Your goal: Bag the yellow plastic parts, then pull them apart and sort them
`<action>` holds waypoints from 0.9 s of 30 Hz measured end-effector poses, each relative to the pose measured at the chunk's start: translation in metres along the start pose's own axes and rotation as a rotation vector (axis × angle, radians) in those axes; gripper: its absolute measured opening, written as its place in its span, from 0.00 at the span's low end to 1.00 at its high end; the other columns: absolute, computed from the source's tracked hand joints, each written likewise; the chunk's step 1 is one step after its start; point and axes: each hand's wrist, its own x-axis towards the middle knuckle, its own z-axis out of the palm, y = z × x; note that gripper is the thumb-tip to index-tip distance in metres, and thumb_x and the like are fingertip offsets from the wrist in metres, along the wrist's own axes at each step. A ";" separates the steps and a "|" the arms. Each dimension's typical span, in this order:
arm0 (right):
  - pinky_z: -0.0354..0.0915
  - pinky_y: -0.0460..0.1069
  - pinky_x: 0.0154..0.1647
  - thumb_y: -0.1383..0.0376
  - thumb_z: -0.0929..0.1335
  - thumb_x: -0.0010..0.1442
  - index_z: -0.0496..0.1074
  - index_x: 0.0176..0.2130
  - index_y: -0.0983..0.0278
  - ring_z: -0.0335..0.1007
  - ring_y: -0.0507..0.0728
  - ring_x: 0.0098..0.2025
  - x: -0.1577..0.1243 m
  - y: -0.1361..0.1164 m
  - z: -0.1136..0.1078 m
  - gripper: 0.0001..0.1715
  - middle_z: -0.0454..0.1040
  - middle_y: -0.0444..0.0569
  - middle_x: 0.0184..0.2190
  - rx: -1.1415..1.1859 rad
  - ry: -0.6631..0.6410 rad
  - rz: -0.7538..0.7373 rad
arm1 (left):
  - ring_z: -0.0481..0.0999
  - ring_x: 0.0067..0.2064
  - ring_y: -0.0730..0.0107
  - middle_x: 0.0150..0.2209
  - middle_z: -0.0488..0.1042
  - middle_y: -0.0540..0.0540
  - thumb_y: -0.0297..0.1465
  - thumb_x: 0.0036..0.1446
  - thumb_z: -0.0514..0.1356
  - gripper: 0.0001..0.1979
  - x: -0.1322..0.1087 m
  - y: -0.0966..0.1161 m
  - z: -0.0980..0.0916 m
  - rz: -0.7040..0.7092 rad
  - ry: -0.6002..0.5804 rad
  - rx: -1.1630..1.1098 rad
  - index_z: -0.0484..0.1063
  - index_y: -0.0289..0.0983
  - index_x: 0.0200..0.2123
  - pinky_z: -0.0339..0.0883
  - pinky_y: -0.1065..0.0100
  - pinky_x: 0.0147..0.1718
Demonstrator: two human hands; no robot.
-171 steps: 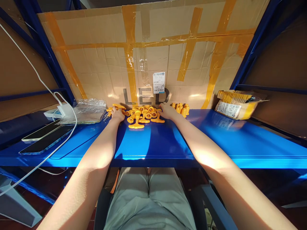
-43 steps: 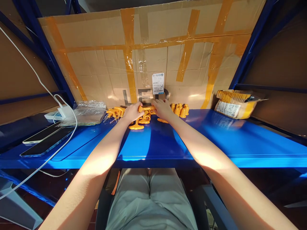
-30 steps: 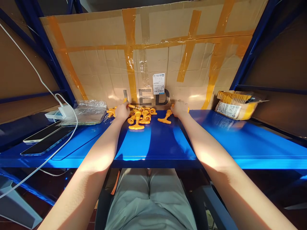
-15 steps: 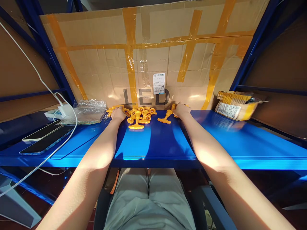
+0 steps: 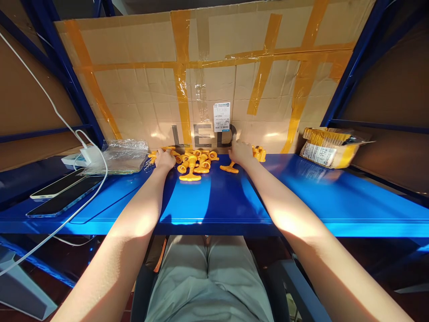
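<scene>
Several yellow plastic T-handled parts (image 5: 191, 166) lie heaped on the blue shelf between my hands. My left hand (image 5: 165, 158) rests at the left of the heap, its fingers curled among more yellow pieces. Their tips are hidden, and what they hold cannot be made out. My right hand (image 5: 241, 153) is over a separate yellow T-handled part (image 5: 229, 168), closed around its upper end. Only the crossbar shows, lying toward me. Further yellow pieces (image 5: 259, 154) stand just right of that hand. Small dark metal coils (image 5: 149, 164) lie left of my left hand.
A taped cardboard sheet (image 5: 150, 98) rises behind the blue shelf (image 5: 187, 205). On the left are a clear plastic bag (image 5: 122, 156), two phones (image 5: 65, 197) and a white charger (image 5: 92, 155) with a loose cable. An opened taped carton (image 5: 326, 150) sits at right.
My right hand has moved left, from the yellow pieces at the right onto the separate T-handled part, uncovering those pieces. My left hand has stayed in place.
</scene>
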 end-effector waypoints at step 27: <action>0.67 0.56 0.53 0.68 0.60 0.67 0.60 0.65 0.64 0.68 0.65 0.59 -0.020 -0.041 0.028 0.29 0.69 0.58 0.60 0.101 -0.278 -0.490 | 0.64 0.61 0.43 0.59 0.65 0.35 0.30 0.55 0.56 0.22 -0.003 0.008 0.002 0.146 -0.081 0.113 0.73 0.38 0.54 0.62 0.50 0.56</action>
